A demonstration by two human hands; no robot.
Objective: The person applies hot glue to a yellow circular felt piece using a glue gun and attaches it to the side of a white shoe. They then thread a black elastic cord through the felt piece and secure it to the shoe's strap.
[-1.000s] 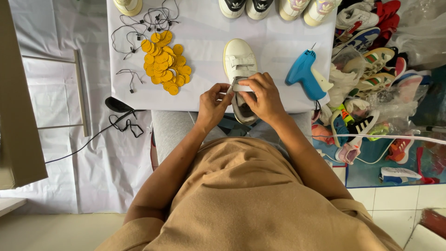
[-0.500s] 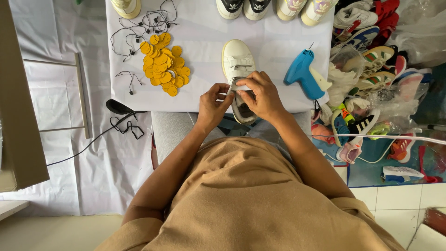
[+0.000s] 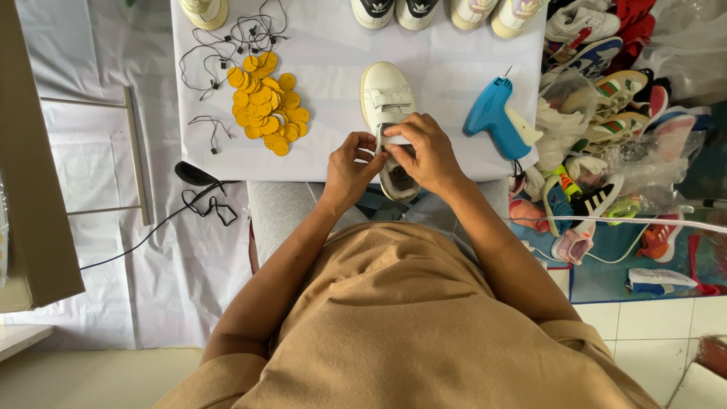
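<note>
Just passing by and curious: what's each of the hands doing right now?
Left hand: closed, pinching a strap of the white shoe.
Right hand: closed on the same shoe's strap.

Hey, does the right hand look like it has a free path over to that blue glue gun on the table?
Probably yes. The blue glue gun lies just beside the right hand on the white table, with bare tabletop between them, though that hand is now holding the white shoe.

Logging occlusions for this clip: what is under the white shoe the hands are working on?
The white shoe lies on the white table cover, heel overhanging the near edge above the lap. Left hand and right hand cover its rear strap, so the surface beneath them is hidden.
</note>
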